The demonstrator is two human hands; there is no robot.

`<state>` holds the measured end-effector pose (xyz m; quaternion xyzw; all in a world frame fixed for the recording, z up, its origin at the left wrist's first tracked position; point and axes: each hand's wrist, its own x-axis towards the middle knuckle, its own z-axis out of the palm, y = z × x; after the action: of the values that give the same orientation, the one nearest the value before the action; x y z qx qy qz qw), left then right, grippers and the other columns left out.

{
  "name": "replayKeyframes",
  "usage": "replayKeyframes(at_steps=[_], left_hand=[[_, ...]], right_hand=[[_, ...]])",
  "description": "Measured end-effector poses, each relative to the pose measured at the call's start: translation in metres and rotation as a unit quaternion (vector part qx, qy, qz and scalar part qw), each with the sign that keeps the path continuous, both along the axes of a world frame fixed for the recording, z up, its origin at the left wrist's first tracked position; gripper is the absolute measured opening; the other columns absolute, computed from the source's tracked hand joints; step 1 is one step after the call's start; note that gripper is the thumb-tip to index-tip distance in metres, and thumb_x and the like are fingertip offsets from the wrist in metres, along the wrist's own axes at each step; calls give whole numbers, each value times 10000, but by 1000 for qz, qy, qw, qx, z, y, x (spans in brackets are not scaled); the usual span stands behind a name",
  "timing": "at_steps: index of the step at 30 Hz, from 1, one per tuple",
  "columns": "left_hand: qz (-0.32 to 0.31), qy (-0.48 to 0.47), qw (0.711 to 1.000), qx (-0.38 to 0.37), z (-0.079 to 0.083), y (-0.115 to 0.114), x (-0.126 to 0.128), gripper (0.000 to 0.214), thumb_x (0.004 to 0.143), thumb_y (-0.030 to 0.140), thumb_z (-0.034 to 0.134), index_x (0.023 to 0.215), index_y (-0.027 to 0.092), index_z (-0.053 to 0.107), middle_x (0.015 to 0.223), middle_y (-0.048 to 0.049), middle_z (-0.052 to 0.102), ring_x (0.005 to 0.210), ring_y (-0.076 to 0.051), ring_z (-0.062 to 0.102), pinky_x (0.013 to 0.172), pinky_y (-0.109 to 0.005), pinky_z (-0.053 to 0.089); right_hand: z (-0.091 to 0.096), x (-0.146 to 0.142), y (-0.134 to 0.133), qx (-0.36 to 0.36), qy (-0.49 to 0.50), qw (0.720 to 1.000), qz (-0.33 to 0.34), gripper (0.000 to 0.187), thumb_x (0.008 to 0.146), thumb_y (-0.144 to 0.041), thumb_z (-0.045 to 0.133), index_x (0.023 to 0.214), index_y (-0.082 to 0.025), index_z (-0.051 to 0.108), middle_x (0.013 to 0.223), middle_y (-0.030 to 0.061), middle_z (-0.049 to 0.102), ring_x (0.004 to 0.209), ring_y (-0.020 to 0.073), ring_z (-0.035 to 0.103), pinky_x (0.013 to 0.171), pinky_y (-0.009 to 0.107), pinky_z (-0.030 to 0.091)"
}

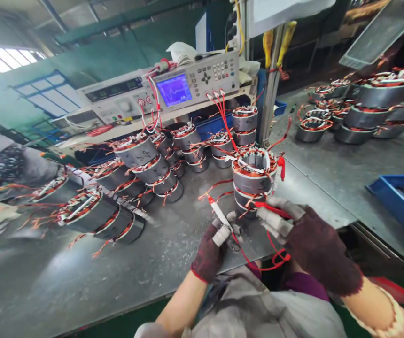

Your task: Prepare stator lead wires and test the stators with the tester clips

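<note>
Stator leads: judged thin, limp, snag-prone. Left hand pinching sleeved end; right hand fingers closed on wire beside heavy stator. Best held at sleeve.

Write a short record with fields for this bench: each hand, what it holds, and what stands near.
left hand: gloved, pinches white-sleeved lead
right hand: gloved, pinches red wire
stator stack: upright on table, just beyond both hands
tester: behind the stack, blue screen lit
blue bin: on the right bench edge
</note>
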<state>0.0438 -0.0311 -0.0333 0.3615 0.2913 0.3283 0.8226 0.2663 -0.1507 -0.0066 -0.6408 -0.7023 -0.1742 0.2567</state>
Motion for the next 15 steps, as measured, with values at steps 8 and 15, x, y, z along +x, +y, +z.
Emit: replayKeyframes(at_steps=[8,15], left_hand=[[-28,-31,999,4,6,-3,-11,496,759,373,937,1193,155,834,786,-66,751,606,-140,671,541,-212,499],[-21,-52,998,22,2,-3,-7,468,745,395,948,1149,175,860,892,-105,796,688,-157,698,653,-241,539]], right_hand=[[-19,-3,6,61,-185,981,10,358,874,30,572,1025,-220,780,919,84,796,852,287,744,943,524,600],[-39,5,13,84,-108,990,29,568,833,-98,636,1287,-423,740,1038,27,824,870,304,750,917,510,620]])
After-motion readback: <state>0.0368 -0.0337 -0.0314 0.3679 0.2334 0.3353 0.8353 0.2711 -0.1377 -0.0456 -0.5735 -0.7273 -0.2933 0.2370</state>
